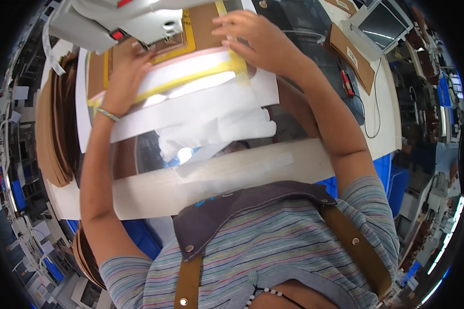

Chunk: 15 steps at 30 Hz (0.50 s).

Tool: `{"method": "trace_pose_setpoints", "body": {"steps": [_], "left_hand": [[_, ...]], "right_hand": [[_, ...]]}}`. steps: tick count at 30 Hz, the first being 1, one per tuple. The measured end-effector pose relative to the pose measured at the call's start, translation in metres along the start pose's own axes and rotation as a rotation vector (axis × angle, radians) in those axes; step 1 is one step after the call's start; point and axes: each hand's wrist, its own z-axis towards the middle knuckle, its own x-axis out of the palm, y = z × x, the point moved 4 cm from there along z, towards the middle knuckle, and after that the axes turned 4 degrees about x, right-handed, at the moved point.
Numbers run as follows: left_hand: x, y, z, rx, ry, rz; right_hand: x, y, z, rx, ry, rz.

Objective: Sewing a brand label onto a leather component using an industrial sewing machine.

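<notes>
Both hands, left hand [121, 77] and right hand [258, 38], are pressing flat, fingers spread, on the cardboard sheet [203, 23] under the grey machine head [118, 20]; fingers risk pinching.

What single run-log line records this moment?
left hand: flat on brown cardboard sheet with yellow tape border | right hand: pressing same sheet's top edge | grey machine head: above sheet | stacked brown cardboard pieces: left
</notes>
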Motion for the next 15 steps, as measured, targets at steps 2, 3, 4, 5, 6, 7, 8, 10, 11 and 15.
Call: {"method": "trace_pose_setpoints", "body": {"steps": [2,3,4,5,6,7,8,10,11,15], "left_hand": [[-0.004,0.037,-0.022,-0.047,-0.038,0.019],[-0.008,0.043,-0.024,0.019,-0.106,0.022],[-0.01,0.042,-0.022,0.032,-0.148,0.008],[-0.013,0.063,-0.036,-0.046,-0.137,0.027],[-0.013,0.08,-0.051,-0.054,-0.146,0.03],[-0.011,0.096,-0.063,-0.065,-0.157,0.034],[-0.012,0.111,-0.083,-0.149,-0.16,0.029],[-0.002,0.154,-0.111,-0.225,-0.159,0.019],[0.004,0.171,-0.12,-0.234,-0.153,0.013],[0.005,0.211,-0.129,-0.379,-0.25,-0.04]], "right_hand": [[-0.024,0.028,0.003,-0.09,-0.067,-0.055],[-0.029,0.041,-0.004,-0.18,-0.172,-0.128],[-0.019,0.039,-0.015,-0.162,-0.147,-0.129],[-0.01,0.045,-0.025,-0.255,-0.253,-0.119],[-0.001,0.055,-0.038,-0.341,-0.361,-0.109],[0.003,0.064,-0.053,-0.333,-0.342,-0.098],[0.008,0.078,-0.07,-0.31,-0.088,-0.056],[0.038,0.098,-0.108,-0.25,0.276,0.046],[0.049,0.108,-0.123,-0.315,0.285,0.04],[0.072,0.132,-0.17,-0.335,0.339,0.093]]}}
